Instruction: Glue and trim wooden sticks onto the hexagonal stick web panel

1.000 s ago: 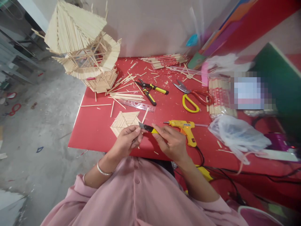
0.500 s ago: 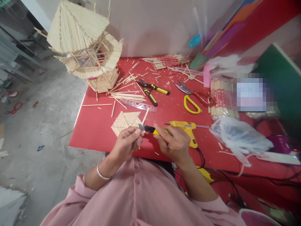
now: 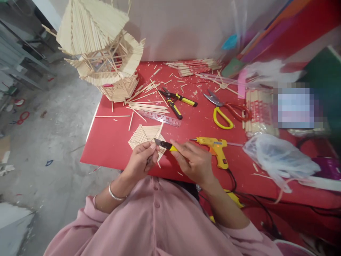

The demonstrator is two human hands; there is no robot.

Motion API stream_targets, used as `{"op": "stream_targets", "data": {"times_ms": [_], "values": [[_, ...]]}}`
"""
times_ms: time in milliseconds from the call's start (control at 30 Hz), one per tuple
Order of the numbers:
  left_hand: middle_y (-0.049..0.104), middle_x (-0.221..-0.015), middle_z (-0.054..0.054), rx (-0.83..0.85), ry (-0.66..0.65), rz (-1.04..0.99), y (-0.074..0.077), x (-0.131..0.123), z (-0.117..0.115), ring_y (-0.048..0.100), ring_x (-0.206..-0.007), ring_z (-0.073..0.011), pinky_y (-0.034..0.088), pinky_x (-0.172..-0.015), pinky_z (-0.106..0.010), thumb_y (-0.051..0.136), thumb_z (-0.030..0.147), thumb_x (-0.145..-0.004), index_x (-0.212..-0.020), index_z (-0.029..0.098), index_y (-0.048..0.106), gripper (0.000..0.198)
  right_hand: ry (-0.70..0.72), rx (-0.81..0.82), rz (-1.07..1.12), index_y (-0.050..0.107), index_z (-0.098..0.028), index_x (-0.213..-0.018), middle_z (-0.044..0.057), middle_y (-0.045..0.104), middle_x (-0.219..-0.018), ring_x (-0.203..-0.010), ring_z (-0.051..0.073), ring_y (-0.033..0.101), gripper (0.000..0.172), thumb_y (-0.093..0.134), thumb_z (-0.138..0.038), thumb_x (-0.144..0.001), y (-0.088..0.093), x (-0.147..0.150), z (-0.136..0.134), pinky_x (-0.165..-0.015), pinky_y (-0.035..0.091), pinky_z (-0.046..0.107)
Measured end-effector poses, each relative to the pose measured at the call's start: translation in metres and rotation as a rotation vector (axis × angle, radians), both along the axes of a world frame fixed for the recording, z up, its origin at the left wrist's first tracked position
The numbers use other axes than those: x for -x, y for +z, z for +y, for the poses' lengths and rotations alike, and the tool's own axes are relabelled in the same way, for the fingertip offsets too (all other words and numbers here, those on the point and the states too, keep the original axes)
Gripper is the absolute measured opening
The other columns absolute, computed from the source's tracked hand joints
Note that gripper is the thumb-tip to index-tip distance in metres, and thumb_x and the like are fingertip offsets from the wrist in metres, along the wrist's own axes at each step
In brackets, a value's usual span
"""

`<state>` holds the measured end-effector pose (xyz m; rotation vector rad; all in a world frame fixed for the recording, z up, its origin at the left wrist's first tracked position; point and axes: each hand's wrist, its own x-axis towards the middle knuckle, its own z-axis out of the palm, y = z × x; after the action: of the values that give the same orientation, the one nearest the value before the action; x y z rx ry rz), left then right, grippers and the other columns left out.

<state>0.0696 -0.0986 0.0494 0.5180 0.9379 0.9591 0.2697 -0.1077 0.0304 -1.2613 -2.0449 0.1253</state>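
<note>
Knife [image 3: 164,144] gripped by right hand [image 3: 195,160] points toward left hand [image 3: 141,156], pinched closed.

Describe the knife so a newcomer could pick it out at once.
On the red table, find the yellow glue gun. Left of its nozzle, in the right grip, the knife points left. Unlike the yellow-and-black pliers beyond, it has one handle and a flat blade.

Over on the table's [image 3: 106,142] far left stands the model pavilion [image 3: 92,32], loose sticks [image 3: 148,107] to its right. In front of those lies a ruler [image 3: 163,118], pliers [image 3: 187,100] behind it, scissors [image 3: 219,103] right of the pliers. Nearer the worker's edge, a stick panel [image 3: 140,134] lies just beyond the left hand [image 3: 142,156], then rightward a glue gun [image 3: 216,145] and plastic bag [image 3: 279,156].
</note>
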Motion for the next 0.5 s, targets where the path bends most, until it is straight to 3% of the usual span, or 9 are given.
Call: {"op": "stream_targets", "data": {"times_ms": [200,267,333,400,433,500], "values": [[0.052,-0.047,0.008,0.003,0.003,0.006,0.005,0.001,-0.013,0.021,-0.029,-0.0012,0.013,-0.03,-0.017,0.085,0.051,-0.081,-0.081,0.015,0.065,0.041,-0.036,-0.094,-0.11,0.081,-0.02,-0.123,0.003,0.071,-0.073,-0.064,0.014,0.06,0.033,0.058,-0.036,-0.106,-0.011,0.0,0.008,-0.065,0.041,0.029],[0.051,-0.047,0.007,0.015,-0.038,-0.009,0.007,0.004,-0.022,0.024,-0.031,-0.0018,0.018,-0.032,-0.017,0.084,0.051,-0.083,-0.081,0.015,0.065,0.041,-0.162,-0.092,-0.117,0.082,-0.021,-0.121,0.004,0.072,-0.072,-0.063,0.015,0.059,0.034,0.059,-0.039,-0.105,-0.014,-0.017,0.023,-0.064,0.039,0.03],[0.05,-0.045,0.007,0.041,-0.126,-0.024,0.007,0.006,-0.029,0.031,-0.032,-0.0035,0.023,-0.035,-0.017,0.082,0.052,-0.086,-0.08,0.015,0.065,0.041,-0.406,-0.109,-0.078,0.083,-0.02,-0.118,0.007,0.072,-0.073,-0.06,0.016,0.058,0.036,0.059,-0.042,-0.104,-0.015,-0.038,0.038,-0.06,0.037,0.031],[0.05,-0.045,0.007,0.065,-0.094,-0.027,0.004,0.007,-0.031,0.032,-0.032,-0.0036,0.022,-0.035,-0.017,0.082,0.053,-0.086,-0.079,0.015,0.064,0.042,-0.531,-0.091,-0.014,0.083,-0.018,-0.119,0.011,0.077,-0.082,-0.07,0.02,0.064,0.039,0.057,-0.043,-0.104,-0.012,-0.052,0.046,-0.064,0.043,0.032],[0.05,-0.046,0.007,0.075,-0.043,-0.017,0.002,0.008,-0.029,0.028,-0.032,-0.0027,0.019,-0.034,-0.017,0.084,0.052,-0.084,-0.079,0.016,0.063,0.042,-0.521,-0.082,0.004,0.082,-0.019,-0.121,0.01,0.078,-0.086,-0.073,0.02,0.066,0.039,0.057,-0.043,-0.104,-0.01,-0.053,0.046,-0.066,0.046,0.032],[0.051,-0.047,0.008,0.052,0.013,-0.015,-0.001,0.007,-0.023,0.022,-0.03,-0.0013,0.013,-0.032,-0.017,0.085,0.05,-0.08,-0.079,0.015,0.064,0.041,-0.355,-0.057,0.003,0.081,-0.021,-0.124,0.006,0.077,-0.081,-0.067,0.016,0.064,0.036,0.058,-0.04,-0.105,-0.004,-0.044,0.036,-0.064,0.045,0.029]]}}
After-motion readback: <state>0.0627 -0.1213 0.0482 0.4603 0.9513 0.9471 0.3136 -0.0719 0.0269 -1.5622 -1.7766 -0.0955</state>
